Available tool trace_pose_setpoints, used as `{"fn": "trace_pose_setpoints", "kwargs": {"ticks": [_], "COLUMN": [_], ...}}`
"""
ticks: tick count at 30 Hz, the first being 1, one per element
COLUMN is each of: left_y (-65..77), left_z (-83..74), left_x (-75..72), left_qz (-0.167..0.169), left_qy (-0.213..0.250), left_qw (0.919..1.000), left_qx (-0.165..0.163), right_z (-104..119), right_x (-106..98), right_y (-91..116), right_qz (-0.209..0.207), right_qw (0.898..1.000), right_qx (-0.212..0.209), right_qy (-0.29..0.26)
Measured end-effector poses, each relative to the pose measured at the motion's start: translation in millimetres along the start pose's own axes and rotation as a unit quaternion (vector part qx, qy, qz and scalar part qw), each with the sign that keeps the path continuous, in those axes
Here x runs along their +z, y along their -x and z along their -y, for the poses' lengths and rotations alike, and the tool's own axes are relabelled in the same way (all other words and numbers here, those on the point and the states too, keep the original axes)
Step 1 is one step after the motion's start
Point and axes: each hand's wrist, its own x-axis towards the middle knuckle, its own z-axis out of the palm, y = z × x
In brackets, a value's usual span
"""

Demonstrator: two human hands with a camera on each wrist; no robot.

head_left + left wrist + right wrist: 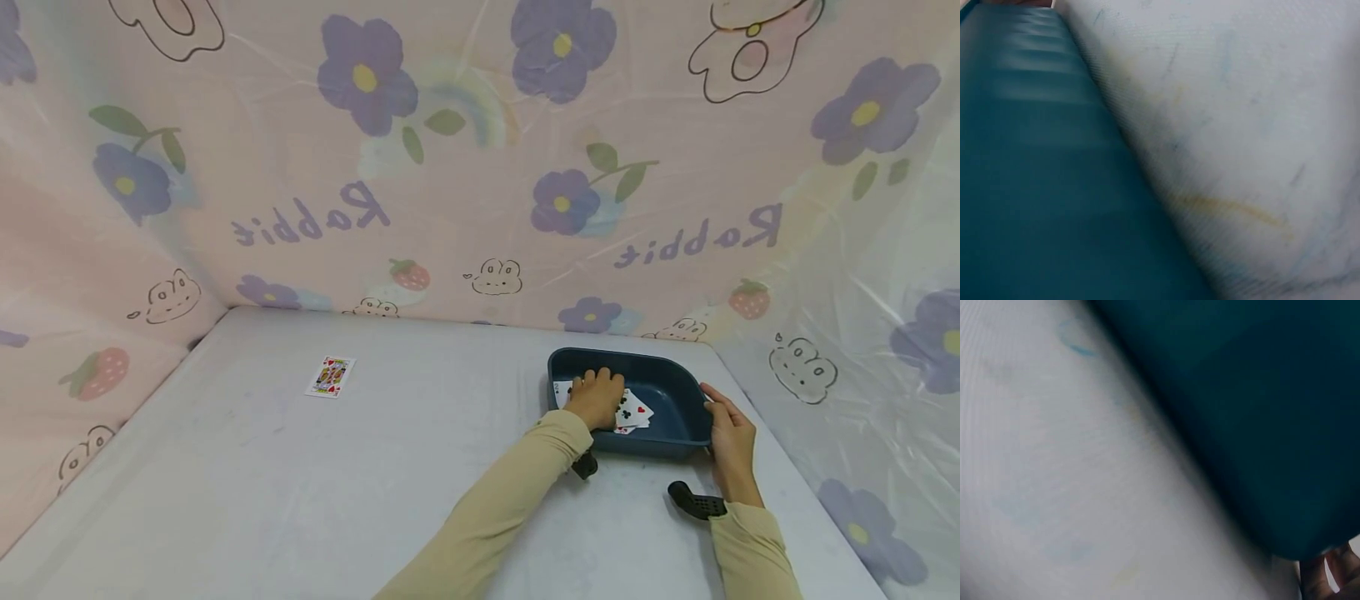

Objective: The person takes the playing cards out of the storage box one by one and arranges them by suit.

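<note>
The right hand (733,442) grips the right end of the blue bin (652,446), probably so that it does not slide while the left hand (596,396) reaches over the near wall. The left fingers bend down at the playing cards (636,411), lying loosely overlapped inside the bin — whether they pinch one, I cannot tell. This hand covers part of the cards, and the bin's wall hides them from both wrist views. One face card (331,377) lies on the white surface (375,467), well apart to the left. A patterned curtain (450,167) stands behind.
</note>
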Motion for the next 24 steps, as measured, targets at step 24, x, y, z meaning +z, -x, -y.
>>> {"fn": "trace_pose_setpoints", "kwargs": {"ticks": [24], "left_y": [-9.1], "left_z": [3.8], "left_x": [-1.7], "left_qz": [-0.121], "left_qy": [0.079], "left_qw": [0.9886], "left_qx": [0.043], "right_z": [2.4], "right_x": [1.1], "right_y": [1.1], "right_qz": [-0.001], "right_qw": [1.0], "right_qx": [0.01], "right_qy": [-0.022]}}
